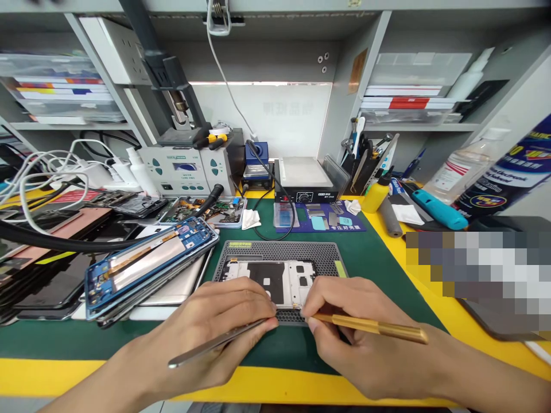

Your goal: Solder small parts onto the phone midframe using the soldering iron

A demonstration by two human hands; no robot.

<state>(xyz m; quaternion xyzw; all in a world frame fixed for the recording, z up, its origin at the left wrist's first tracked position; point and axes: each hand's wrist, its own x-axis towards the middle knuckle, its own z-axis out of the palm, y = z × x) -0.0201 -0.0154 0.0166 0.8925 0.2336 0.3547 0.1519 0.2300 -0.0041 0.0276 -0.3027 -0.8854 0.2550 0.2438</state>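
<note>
A phone frame (267, 281), white and black with its inner side up, lies on a grey honeycomb-patterned mat (331, 252). My left hand (228, 321) rests at its near left edge, fingers closed round a slim grey metal tool (215, 345) whose working end is hidden by the fingers. At the frame's near right corner is my right hand (353, 327). It pinches a gold pen-shaped tool (370, 325) like a pen, and the fingertips cover that tool's tip. Both hands' fingertips are close to the frame's near edge.
Stacked phones and a blue phone frame (150, 264) lie left, below a black hose (103, 245). Behind stand a hot-air station (185, 169), a tray of circuit boards (224, 212) and a heating plate (303, 172). A yellow bottle (376, 195) and teal-handled tool (439, 209) are right.
</note>
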